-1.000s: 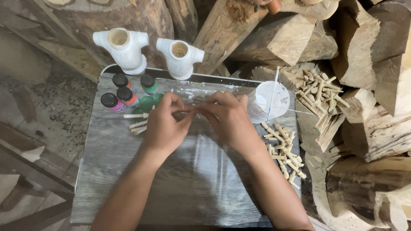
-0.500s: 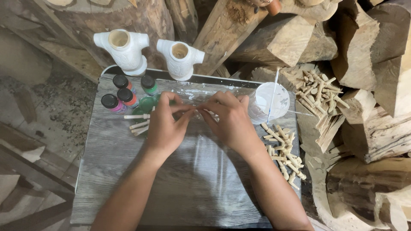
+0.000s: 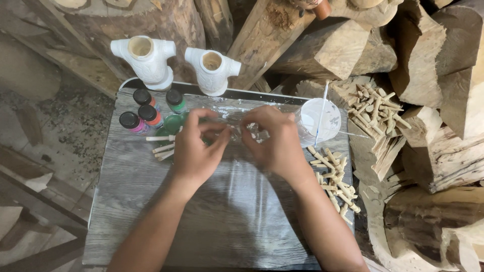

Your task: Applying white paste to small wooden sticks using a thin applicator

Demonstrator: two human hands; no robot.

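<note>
The person's left hand and right hand are meeting over the far middle of the grey wood-grain worktop, fingertips turned toward each other. Between them they are pinching a thin, crinkled sheet of clear plastic film — both hands are closed to a fingertip grip on it, thumbs and forefingers drawn together, the remaining fingers loosely curled. Something small may be caught inside the film, but it is too blurred to tell.

The film is lying straight between the two hands, its long axis running left to right across the worktop, and more of it seems to be spreading flat toward the person. Neither hand is nearer than the other; each is holding one end.

Just beyond the left hand, a cluster of small paint bottles with black caps is standing, and a few pale, short wooden pegs are lying beside the knuckles. Near the right hand, a clear plastic cup smeared with white paint is holding a thin brush, with a scatter of unpainted wooden pegs at the worktop's right edge. Two white carved wooden torso figures are standing at the far edge — well apart from the hands — against stacked raw logs.
</note>
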